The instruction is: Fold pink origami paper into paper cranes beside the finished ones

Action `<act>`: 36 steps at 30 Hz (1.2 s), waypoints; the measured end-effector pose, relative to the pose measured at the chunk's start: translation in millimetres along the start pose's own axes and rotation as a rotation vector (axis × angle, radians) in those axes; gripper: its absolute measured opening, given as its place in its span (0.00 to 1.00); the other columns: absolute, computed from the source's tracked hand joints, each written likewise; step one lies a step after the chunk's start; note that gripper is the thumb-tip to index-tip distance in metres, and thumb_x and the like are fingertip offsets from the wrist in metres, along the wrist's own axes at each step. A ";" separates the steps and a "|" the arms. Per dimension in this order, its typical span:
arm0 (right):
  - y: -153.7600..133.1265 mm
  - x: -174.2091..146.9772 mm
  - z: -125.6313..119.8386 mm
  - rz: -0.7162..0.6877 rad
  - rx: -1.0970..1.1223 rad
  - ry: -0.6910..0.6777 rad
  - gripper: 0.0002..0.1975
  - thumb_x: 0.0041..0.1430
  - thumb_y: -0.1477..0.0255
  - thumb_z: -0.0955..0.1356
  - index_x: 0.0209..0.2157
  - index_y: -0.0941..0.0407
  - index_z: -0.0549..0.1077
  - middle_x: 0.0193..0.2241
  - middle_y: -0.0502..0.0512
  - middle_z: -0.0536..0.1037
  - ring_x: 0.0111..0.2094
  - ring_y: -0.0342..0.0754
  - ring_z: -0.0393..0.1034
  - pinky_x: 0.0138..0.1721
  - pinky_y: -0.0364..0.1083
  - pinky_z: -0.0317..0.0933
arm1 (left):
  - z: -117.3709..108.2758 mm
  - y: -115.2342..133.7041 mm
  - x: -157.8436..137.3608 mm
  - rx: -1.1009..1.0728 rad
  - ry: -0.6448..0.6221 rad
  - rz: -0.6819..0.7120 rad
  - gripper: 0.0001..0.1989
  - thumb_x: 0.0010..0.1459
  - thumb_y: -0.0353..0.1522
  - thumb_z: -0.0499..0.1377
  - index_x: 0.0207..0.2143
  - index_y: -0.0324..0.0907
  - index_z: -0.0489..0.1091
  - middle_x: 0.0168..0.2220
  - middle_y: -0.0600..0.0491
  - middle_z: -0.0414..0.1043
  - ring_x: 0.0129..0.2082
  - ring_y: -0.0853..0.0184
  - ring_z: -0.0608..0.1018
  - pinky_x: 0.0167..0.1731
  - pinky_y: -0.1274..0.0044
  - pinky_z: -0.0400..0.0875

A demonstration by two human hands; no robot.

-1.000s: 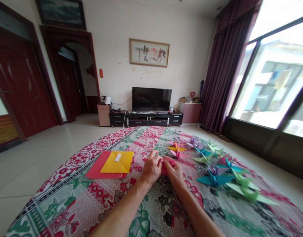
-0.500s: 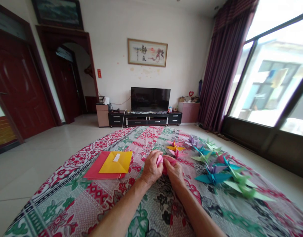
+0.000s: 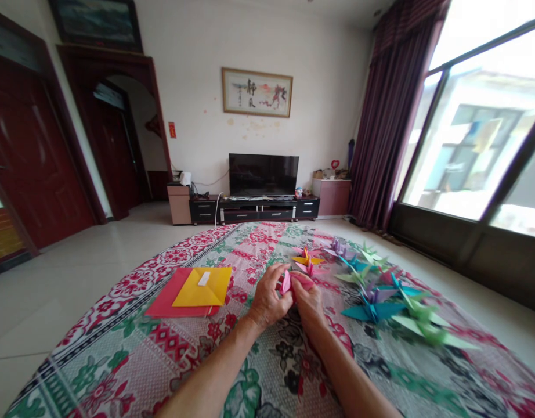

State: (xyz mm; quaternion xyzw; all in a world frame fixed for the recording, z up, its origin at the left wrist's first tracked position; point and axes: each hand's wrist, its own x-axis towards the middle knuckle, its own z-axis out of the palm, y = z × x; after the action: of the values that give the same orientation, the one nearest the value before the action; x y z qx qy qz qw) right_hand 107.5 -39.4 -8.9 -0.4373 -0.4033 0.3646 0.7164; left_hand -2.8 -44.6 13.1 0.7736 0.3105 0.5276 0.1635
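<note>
Near the middle of the table, a small piece of pink folded origami paper (image 3: 286,283) is between my two hands. My right hand (image 3: 308,299) pinches it, with the thumb lying along its right part. My left hand (image 3: 267,296) curls around its left side, index finger at the top and thumb lower down, with a gap between them; the other fingertips are hidden. Just beyond my hands stand a pink paper crane (image 3: 310,268) and an orange paper crane (image 3: 308,259).
Several blue, green and purple paper cranes (image 3: 374,307) spread over the right side. To the left, yellow paper (image 3: 204,296) with a small white piece lies on red paper (image 3: 165,305). A floral cloth (image 3: 184,371) covers the round table. A television (image 3: 264,175) stands beyond.
My left thumb has moved down and away from the left index finger, so more of the pink paper shows. My right hand keeps its pinch. The view has shifted slightly.
</note>
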 end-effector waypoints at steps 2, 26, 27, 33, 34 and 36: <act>-2.0 -1.3 -0.5 0.011 -0.031 -0.010 0.18 0.40 0.60 0.70 0.31 0.59 0.74 0.25 0.53 0.76 0.25 0.46 0.68 0.30 0.45 0.64 | 0.0 0.3 0.1 -0.004 0.005 0.012 0.29 0.41 0.21 0.53 0.50 0.41 0.62 0.50 0.47 0.62 0.48 0.63 0.68 0.44 0.72 0.70; -0.3 -7.5 2.1 -0.322 -0.422 -0.042 0.12 0.49 0.66 0.66 0.35 0.56 0.73 0.33 0.56 0.76 0.35 0.48 0.70 0.39 0.47 0.64 | 5.0 -8.5 9.4 -0.094 0.174 -0.410 0.20 0.48 0.28 0.55 0.46 0.39 0.65 0.36 0.50 0.72 0.29 0.71 0.75 0.33 0.78 0.71; -2.4 -8.7 2.8 -0.378 -0.453 -0.062 0.10 0.49 0.67 0.66 0.34 0.56 0.73 0.33 0.56 0.76 0.36 0.48 0.69 0.40 0.48 0.63 | 3.6 -9.4 10.0 -0.078 0.176 -0.415 0.20 0.48 0.28 0.55 0.46 0.39 0.66 0.34 0.51 0.73 0.30 0.70 0.75 0.34 0.78 0.71; -9.5 -13.2 6.6 -0.507 -0.508 -0.135 0.09 0.49 0.71 0.65 0.33 0.56 0.73 0.35 0.57 0.75 0.38 0.49 0.69 0.41 0.48 0.63 | -0.4 -12.0 9.4 -0.012 0.196 -0.379 0.21 0.47 0.25 0.53 0.46 0.41 0.66 0.29 0.55 0.73 0.30 0.70 0.74 0.38 0.76 0.68; -9.2 -13.4 6.8 -0.500 -0.513 -0.133 0.09 0.49 0.71 0.65 0.33 0.56 0.73 0.35 0.56 0.76 0.38 0.49 0.69 0.41 0.48 0.63 | -0.4 -11.8 9.3 -0.017 0.199 -0.372 0.22 0.47 0.25 0.53 0.47 0.41 0.66 0.28 0.56 0.73 0.30 0.70 0.74 0.38 0.76 0.68; -8.3 -13.6 6.6 -0.479 -0.518 -0.125 0.10 0.48 0.71 0.65 0.35 0.56 0.72 0.34 0.56 0.76 0.37 0.49 0.69 0.41 0.48 0.63 | -0.3 -11.5 9.5 -0.028 0.208 -0.368 0.22 0.47 0.24 0.52 0.47 0.41 0.66 0.28 0.56 0.72 0.29 0.71 0.73 0.38 0.77 0.68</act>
State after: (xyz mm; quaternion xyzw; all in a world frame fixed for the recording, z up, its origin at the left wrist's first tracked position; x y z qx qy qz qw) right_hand 97.4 -52.1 -2.9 -0.4742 -0.6163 0.0978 0.6210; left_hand -4.2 -29.8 13.4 0.6428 0.4546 0.5700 0.2349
